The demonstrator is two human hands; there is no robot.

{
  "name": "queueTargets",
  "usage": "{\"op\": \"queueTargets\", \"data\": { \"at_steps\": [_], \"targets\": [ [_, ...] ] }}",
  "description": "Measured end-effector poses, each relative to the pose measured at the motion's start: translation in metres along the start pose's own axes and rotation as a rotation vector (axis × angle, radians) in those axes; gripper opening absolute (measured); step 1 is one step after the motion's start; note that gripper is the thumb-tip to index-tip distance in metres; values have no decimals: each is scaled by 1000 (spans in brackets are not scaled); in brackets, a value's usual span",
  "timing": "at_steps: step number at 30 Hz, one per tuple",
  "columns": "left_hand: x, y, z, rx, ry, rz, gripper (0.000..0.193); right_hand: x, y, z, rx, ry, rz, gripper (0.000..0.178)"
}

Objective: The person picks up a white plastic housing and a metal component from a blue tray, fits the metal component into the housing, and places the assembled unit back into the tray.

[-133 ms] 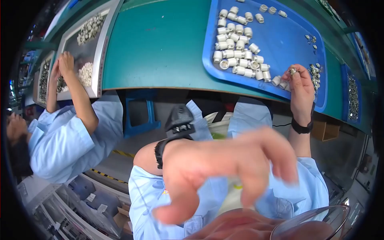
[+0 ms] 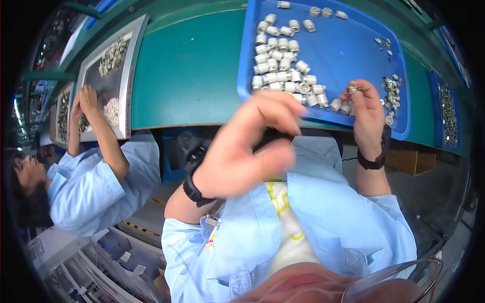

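My left hand point(image 2: 247, 146) is raised in front of my chest, near the tray's front edge. Motion smears it, but its thumb and fingers are curved apart with nothing between them. Over the right front of the blue tray point(image 2: 348, 55), my right hand point(image 2: 369, 113) pinches a small metal part point(image 2: 352, 89) between thumb and fingertips. Many white cylindrical pieces with metal ends point(image 2: 283, 58) lie in the tray's left half, and a few more sit beside my right hand. Small loose metal parts point(image 2: 392, 93) are heaped just right of that hand.
A second blue tray point(image 2: 447, 113) of small metal parts stands at the far right. On the left, a co-worker's hands point(image 2: 86, 101) are over a metal-framed tray point(image 2: 132, 65) with piles of parts. The green table point(image 2: 197, 70) lies between. A cardboard box point(image 2: 414, 160) sits below the table.
My left hand has swung up and away from my body toward the tray. My right hand keeps its pinch on the small metal part. The whole view has shifted slightly.
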State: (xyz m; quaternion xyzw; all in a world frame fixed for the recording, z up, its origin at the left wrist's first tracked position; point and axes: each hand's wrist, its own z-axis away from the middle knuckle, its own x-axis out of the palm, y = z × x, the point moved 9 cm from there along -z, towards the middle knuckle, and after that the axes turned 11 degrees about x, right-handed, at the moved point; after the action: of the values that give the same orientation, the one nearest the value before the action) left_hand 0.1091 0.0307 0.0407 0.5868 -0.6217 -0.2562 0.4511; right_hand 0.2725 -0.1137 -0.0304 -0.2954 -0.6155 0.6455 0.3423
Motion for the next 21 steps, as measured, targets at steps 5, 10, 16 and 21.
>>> {"op": "queueTargets", "data": {
  "at_steps": [5,10,16,21],
  "targets": [
    [-34,-50,-55,-130,-10,-748,18,7,8,0,-152,-130,-72,16],
    [-30,-98,-152,227,-367,-1373,23,9,5,14,-201,-197,-14,15],
    [-53,-184,-184,-105,-547,-1496,24,8,-18,16,-351,-215,103,13],
    [-41,-154,-189,-165,-254,-1205,18,-1,-16,14,-295,-190,2,13]
  ]
}}
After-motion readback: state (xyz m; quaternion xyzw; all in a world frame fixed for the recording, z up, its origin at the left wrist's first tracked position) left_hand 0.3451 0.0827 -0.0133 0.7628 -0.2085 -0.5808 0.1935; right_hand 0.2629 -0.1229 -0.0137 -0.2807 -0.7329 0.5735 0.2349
